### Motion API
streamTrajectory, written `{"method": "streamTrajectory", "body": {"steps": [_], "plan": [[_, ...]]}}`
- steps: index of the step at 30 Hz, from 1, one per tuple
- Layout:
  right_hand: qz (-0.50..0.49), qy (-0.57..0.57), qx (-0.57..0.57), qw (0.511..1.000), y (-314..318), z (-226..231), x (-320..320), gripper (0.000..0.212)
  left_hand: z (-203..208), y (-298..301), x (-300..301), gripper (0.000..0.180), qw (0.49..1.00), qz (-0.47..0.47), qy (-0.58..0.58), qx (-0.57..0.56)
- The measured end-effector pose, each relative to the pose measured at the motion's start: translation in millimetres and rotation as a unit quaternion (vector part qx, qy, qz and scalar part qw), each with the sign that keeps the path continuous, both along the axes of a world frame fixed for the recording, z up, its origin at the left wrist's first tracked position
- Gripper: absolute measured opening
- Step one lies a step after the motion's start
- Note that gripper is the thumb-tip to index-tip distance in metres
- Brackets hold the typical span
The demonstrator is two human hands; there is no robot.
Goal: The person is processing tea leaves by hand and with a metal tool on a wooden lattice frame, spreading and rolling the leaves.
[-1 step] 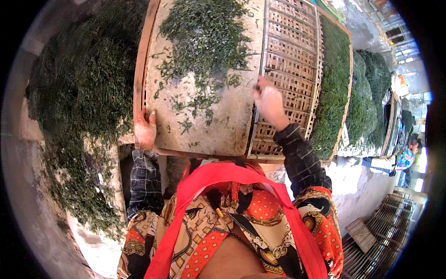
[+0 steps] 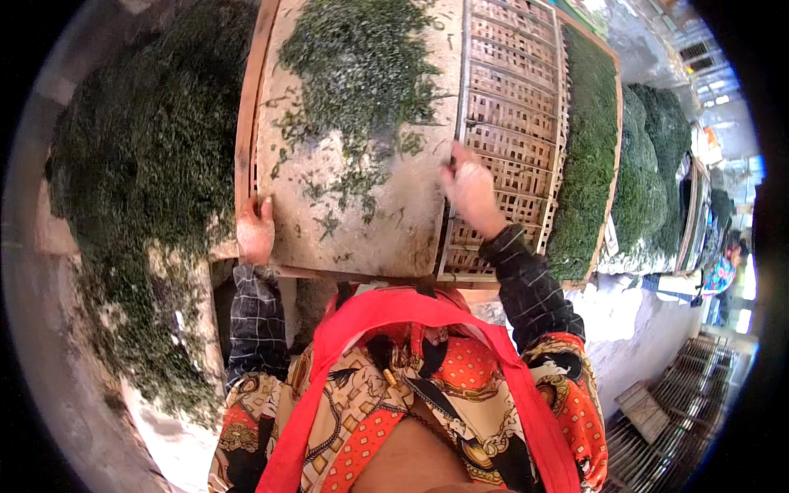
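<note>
A pale, worn board [image 2: 411, 222] lies in front of me, with chopped dark green leaves [image 2: 353, 66] heaped on its far half and scattered bits nearer. At its near left corner, my left hand [image 2: 256, 234] is closed round the wooden rail [image 2: 246, 140], thumb toward the board. My right hand [image 2: 472, 189] has its fingers curled together at the board's right edge, beside a woven slatted rack [image 2: 518, 107]. A small dark bit shows at those fingertips. What they pinch is hidden and slightly blurred.
A large dark green heap [image 2: 156, 123] spreads along the left over pale slabs. Beyond the rack sits a tray of green leaves [image 2: 585, 148], with more green heaps [image 2: 649, 181] further right. A slatted metal grating [image 2: 682, 419] lies at lower right. A person [image 2: 723, 271] is far right.
My right hand has shifted very slightly left along the board's edge. My left hand stays on the rail.
</note>
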State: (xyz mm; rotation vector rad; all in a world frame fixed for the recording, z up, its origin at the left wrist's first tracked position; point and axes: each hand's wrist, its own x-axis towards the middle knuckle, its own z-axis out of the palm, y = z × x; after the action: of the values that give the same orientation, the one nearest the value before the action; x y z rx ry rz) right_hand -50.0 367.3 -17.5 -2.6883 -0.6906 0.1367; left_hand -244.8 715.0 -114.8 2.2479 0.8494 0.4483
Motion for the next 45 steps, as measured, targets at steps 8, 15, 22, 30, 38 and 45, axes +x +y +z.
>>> {"method": "streamTrajectory", "body": {"steps": [8, 15, 22, 30, 38, 45], "plan": [[-0.087, -0.134, 0.132, 0.978, 21.4, -45.6, -40.7, 0.069, -8.5, 27.1, 21.9, 0.053, 0.994, -0.023, 0.066, 0.086], [-0.183, 0.031, 0.33, 0.925, 19.5, -74.8, -6.0, 0.069, 18.1, 39.5, 37.0, 0.049, 0.935, -0.001, -0.052, -0.352], [-0.186, 0.385, 0.473, 0.77, -17.1, -56.4, 30.6, 0.054, 52.4, 20.4, 36.9, 0.053, 0.941, 0.021, -0.03, -0.336], [-0.225, 0.293, 0.596, 0.713, -43.6, -19.7, 12.9, 0.038, 80.6, -64.6, -8.4, 0.047, 0.946, 0.005, -0.121, -0.301], [-0.116, 0.255, 0.71, 0.646, -155.7, -4.5, 20.4, 0.026, 88.2, -179.8, -6.4, 0.04, 0.946, 0.157, -0.176, -0.225], [-0.182, 0.228, 0.758, 0.583, -297.6, 22.8, 56.4, 0.018, 90.8, -285.2, 43.3, 0.036, 0.962, -0.194, -0.183, 0.064]]}}
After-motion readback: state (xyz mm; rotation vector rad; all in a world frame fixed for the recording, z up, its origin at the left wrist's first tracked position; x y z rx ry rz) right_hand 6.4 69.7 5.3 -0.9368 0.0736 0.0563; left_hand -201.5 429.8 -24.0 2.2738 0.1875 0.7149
